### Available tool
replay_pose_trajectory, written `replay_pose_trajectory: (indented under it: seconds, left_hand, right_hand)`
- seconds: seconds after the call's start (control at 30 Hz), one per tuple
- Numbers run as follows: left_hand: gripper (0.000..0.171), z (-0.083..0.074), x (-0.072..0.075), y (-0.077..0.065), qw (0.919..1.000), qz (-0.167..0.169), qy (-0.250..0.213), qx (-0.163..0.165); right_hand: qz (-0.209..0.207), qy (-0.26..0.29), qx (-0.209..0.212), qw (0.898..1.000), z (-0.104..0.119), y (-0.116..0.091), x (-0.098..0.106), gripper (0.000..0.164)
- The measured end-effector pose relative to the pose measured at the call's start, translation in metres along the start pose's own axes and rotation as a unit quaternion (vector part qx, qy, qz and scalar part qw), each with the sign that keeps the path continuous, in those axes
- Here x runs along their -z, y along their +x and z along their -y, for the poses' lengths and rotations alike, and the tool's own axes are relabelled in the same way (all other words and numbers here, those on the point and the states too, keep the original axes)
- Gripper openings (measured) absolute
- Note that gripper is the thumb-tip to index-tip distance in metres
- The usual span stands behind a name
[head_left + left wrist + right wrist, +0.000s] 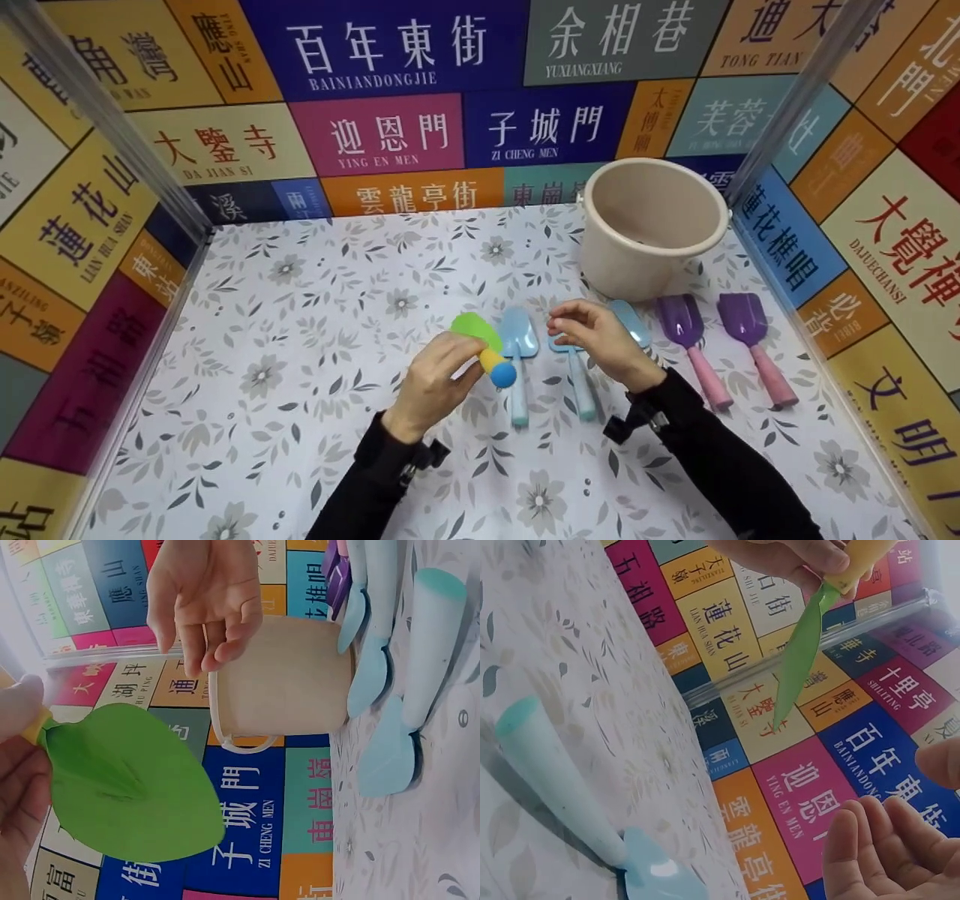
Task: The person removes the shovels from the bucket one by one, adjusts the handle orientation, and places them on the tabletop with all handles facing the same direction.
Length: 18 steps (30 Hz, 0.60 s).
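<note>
My left hand point(439, 379) grips a toy shovel point(474, 328) by its yellow handle, which ends in a blue knob. The shovel's green, leaf-shaped blade point(135, 784) is held above the table and points away from me. To its right, my right hand point(600, 341) hovers with fingers loosely bent and nothing in them, as the right wrist view of the hand point(885, 847) also shows. Beneath and beside the hands lie three light-blue shovels: a left one point(519, 337), a middle one point(579, 386) and a right one point(628, 322), partly hidden by my right hand.
A beige bucket point(630, 262) stands at the back right. Two purple shovels with pink handles, one nearer point(680, 319) and one farther right point(742, 319), lie in front of it. Sign-patterned panels point(390, 135) enclose the flower-print tabletop point(300, 337) at the back and sides.
</note>
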<state>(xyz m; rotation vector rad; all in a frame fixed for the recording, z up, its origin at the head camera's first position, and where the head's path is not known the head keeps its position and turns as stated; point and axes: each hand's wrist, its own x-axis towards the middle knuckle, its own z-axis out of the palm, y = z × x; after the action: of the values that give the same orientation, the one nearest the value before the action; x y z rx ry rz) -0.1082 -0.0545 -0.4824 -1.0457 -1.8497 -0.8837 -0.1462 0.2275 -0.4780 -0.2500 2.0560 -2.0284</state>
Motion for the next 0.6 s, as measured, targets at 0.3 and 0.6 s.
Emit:
replay_pose_trajectory:
  seconds: [0.3, 0.6]
  left_hand:
    - [0.019, -0.003, -0.012, 0.002, 0.9971, 0.024, 0.002, -0.072]
    - [0.021, -0.004, -0.023, -0.001, 0.9932, 0.042, 0.007, -0.109]
  right_hand:
    - [0.034, 0.120, -0.081, 0.989, -0.012, 0.023, -0.022, 0.013]
    - [0.100, 0.183, -0.100, 0.973, -0.018, 0.038, -0.041, 0.034]
